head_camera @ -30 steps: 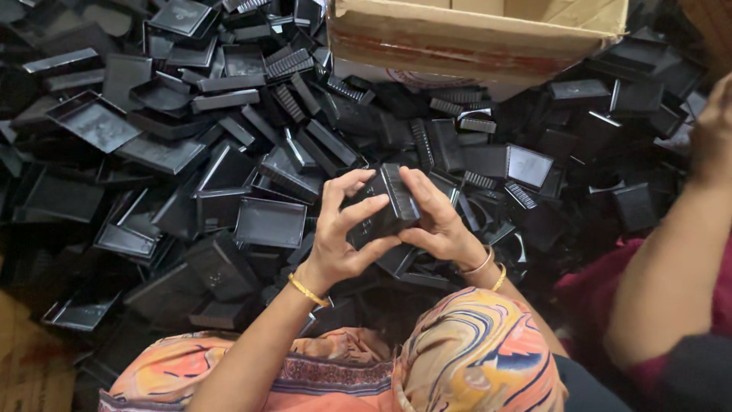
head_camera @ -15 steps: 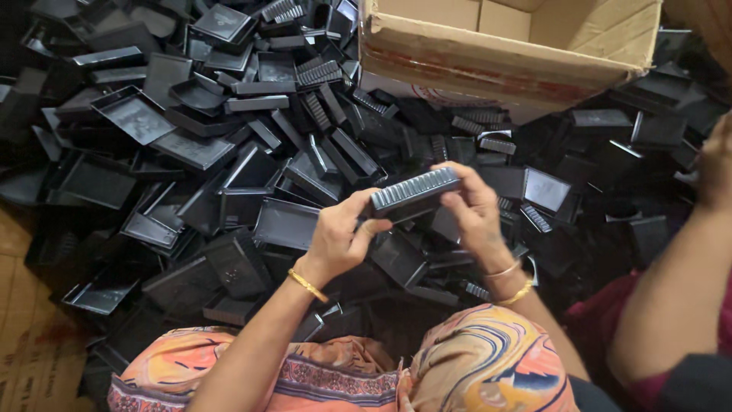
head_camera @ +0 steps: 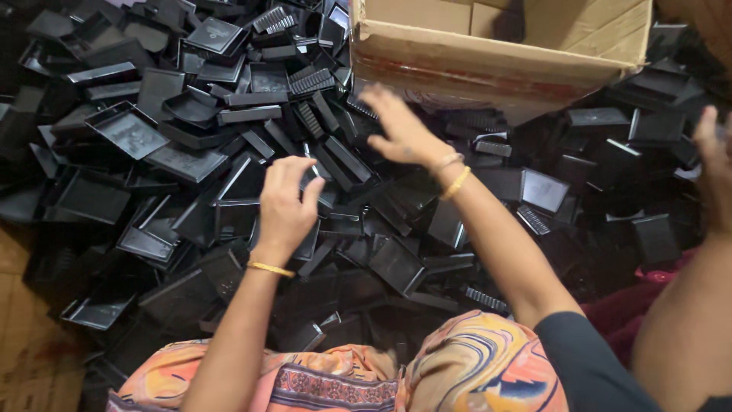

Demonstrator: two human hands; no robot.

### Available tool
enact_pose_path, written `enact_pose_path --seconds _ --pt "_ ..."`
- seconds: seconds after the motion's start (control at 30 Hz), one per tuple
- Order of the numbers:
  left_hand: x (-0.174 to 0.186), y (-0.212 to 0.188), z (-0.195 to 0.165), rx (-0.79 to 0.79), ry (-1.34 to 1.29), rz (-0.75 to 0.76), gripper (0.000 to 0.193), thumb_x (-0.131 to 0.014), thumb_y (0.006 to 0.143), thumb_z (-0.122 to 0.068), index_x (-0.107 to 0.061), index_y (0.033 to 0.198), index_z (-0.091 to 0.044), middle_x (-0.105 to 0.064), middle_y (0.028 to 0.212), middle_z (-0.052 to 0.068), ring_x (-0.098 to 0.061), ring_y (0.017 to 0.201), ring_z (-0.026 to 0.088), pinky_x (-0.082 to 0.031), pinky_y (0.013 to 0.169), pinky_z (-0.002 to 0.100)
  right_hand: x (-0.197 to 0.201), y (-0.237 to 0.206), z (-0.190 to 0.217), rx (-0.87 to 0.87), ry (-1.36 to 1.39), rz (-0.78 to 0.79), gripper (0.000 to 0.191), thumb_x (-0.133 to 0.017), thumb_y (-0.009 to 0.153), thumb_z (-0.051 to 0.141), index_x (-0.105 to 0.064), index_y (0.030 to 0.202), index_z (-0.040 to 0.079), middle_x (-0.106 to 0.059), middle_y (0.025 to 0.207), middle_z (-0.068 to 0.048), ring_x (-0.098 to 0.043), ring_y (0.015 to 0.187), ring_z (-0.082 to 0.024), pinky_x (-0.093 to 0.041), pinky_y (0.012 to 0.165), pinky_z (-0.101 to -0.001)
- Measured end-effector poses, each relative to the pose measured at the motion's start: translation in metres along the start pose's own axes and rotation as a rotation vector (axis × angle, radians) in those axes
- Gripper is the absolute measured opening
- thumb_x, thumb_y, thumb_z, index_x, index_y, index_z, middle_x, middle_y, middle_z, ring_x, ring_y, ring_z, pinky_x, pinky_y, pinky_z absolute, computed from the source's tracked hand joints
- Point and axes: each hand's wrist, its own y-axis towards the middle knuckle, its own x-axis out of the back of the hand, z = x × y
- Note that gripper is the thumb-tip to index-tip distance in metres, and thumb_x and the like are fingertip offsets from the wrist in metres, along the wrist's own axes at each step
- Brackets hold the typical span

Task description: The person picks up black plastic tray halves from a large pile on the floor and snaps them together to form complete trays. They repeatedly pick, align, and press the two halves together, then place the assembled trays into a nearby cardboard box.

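Left hand (head_camera: 284, 200) curled over the black trays (head_camera: 229, 217), grip unclear; right hand (head_camera: 400, 130) open, empty, near the cardboard box (head_camera: 488, 69); one firm pinch advisable

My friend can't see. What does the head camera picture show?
Two bare hands reach over a big heap of black plastic trays: the left hand low, the right hand blurred near a cardboard box. Another person's arm is at right.

Cardboard box (head_camera: 488, 69), wooden floor (head_camera: 23, 358)
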Motion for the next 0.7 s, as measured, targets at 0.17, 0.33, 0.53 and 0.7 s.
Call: enact_pose_path --seconds 0.17,0.33,0.53,0.7 --pt "-0.046 0.010 -0.005 -0.182 0.167 0.129 0.052 -0.080 0.080 -0.028 -0.065 0.125 -0.007 -0.056 0.128 0.027 -0.051 0.119 0.045 -0.043 0.099 0.052 -0.029 -0.005 -0.004 -0.284 0.035 0.287 0.060 -0.081 0.077 0.026 -0.048 0.122 0.004 -0.053 0.140 -0.018 -0.049 0.132 -0.038 -0.040 0.106 -0.0505" --pt "-0.084 0.043 -0.013 -0.025 0.568 0.456 0.076 -0.088 0.061 -0.049 -0.063 0.118 -0.006 -0.055 0.124 0.030 -0.048 0.119 0.046 -0.041 0.095 0.055 -0.007 -0.032 0.013 -0.294 -0.084 0.113 0.083 -0.086 0.073 0.040 -0.048 0.140 0.008 -0.055 0.124 -0.017 -0.051 0.117 -0.037 -0.041 0.098 -0.0485" --pt "-0.074 0.055 -0.016 0.115 0.706 0.685 0.082 -0.085 0.061 -0.063 -0.065 0.118 -0.007 -0.058 0.121 0.019 -0.049 0.119 0.039 -0.040 0.098 0.055 0.028 -0.082 0.041 -0.405 0.237 -0.459 0.060 -0.074 0.096 0.033 -0.049 0.147 0.016 -0.051 0.125 -0.011 -0.052 0.118 -0.025 -0.045 0.105 -0.0357" --pt "-0.063 0.059 -0.007 0.123 0.725 0.895 0.096 -0.082 0.059 -0.069 -0.059 0.131 -0.009 -0.055 0.132 0.021 -0.050 0.123 0.042 -0.041 0.099 0.055 0.033 -0.122 0.067 -0.717 0.756 -0.571 0.041 -0.059 0.105 0.026 -0.051 0.144 0.015 -0.061 0.124 -0.004 -0.051 0.108 -0.014 -0.044 0.099 -0.0292"
